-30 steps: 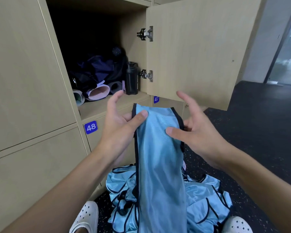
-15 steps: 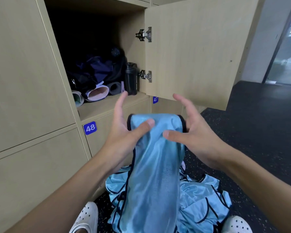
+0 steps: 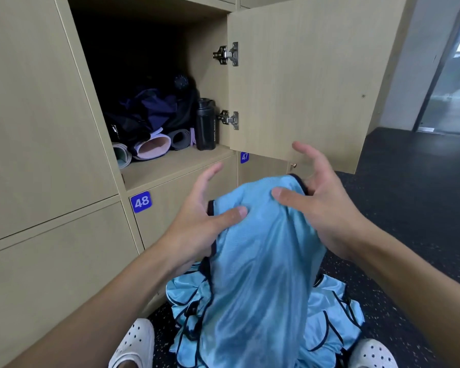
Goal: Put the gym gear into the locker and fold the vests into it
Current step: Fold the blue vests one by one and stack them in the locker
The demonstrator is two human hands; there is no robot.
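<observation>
A light blue vest with dark trim [image 3: 258, 261] hangs in front of me, its top edge bunched between both hands. My left hand [image 3: 205, 216] pinches its left side with the thumb on the front. On the right side my right hand [image 3: 319, 197] pinches the top, thumb pressed into the cloth, fingers spread behind. The open locker [image 3: 170, 166] above number 48 holds rolled mats [image 3: 152, 147], a dark bag [image 3: 149, 112] and a black bottle [image 3: 205, 124]. More blue vests [image 3: 332, 322] lie heaped on the floor by my feet.
The locker door [image 3: 303, 75] stands open to the right, just beyond my right hand. Closed lockers fill the left wall. My white clogs [image 3: 133, 343] stand on dark speckled flooring, with a glass door [image 3: 452, 88] at far right.
The vest's top edge has dropped and crumpled as both hands drew it down and gathered it; it was held flat and taut a second ago.
</observation>
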